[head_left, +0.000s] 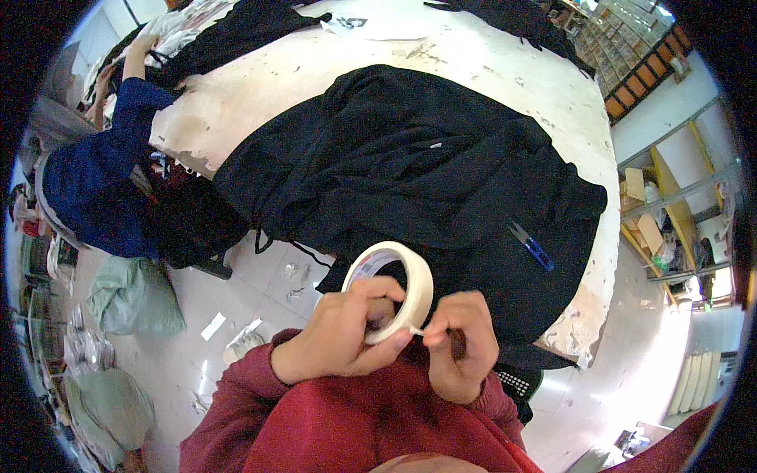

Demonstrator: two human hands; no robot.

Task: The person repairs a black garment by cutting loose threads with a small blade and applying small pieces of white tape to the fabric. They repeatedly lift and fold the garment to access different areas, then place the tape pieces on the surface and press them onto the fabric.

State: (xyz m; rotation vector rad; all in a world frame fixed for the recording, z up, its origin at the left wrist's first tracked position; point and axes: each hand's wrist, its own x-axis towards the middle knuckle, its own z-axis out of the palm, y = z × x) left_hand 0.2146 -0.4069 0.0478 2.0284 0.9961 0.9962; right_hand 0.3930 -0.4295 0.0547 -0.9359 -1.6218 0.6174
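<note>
My left hand (341, 329) grips a roll of cream masking tape (410, 281), fingers hooked through its core. My right hand (460, 345) pinches the loose end of the tape at the roll's lower edge. Both hands are held close to my chest, above my red sleeves. Just beyond them a black garment (410, 165) lies spread over the white worktable (552, 94). A small blue-handled thread snip (531, 246) rests on the garment to the right of the roll.
A person in a blue top (95, 181) works at the table's left end with other dark cloth. Green sacks (130, 296) and scraps lie on the tiled floor at left. Shelving (670, 205) stands at right.
</note>
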